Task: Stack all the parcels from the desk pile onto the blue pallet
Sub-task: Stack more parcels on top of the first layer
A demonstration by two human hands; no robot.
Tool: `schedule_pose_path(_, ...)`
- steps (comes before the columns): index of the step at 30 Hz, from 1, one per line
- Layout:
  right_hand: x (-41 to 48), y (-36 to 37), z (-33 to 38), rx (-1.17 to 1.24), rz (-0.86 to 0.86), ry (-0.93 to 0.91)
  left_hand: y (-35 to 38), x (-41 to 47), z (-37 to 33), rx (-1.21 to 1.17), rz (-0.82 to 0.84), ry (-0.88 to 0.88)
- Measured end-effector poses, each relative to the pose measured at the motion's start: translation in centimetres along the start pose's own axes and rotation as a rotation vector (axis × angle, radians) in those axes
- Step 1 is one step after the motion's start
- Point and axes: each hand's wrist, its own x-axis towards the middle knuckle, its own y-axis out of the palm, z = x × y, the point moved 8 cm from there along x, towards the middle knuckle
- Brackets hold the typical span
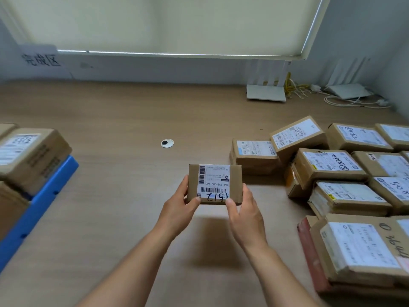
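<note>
Small parcel [215, 184], held in both hands above the desk [124, 218].

Left hand [179, 207] and right hand [244, 212] clamp its near corners, thumbs pressed on the label; the box casts a shadow on the bare wood-grain top beneath. Right of the grip: pile of labelled cardboard parcels [345, 187], some leaning. Left of the grip: blue pallet [37, 209] at the desk edge, already carrying parcels [31, 156]. Beyond the grip: round cable port [167, 143], then two white routers [266, 93] with cables at the far right, a handwritten wall sign [41, 59], a drawn blind [168, 23].
</note>
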Motion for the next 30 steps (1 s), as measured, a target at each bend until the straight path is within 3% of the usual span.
schedule_pose_path(8, -6.8, 3.5, 9.4, 0.030, -0.048, -0.222, -10.4, -7.8, 2.1, -0.070, -0.207, 0.030)
schedule_pose_path(22, -18.9, 14.2, 25.3, 0.130, 0.091, -0.569, -28.5, -22.5, 8.1, -0.032, -0.550, 0.050)
schedule_pose_path(30, -25.6, 22.1, 32.6, 0.189, 0.155, -0.657, -38.3, -29.6, 14.1, -0.051, -0.726, 0.000)
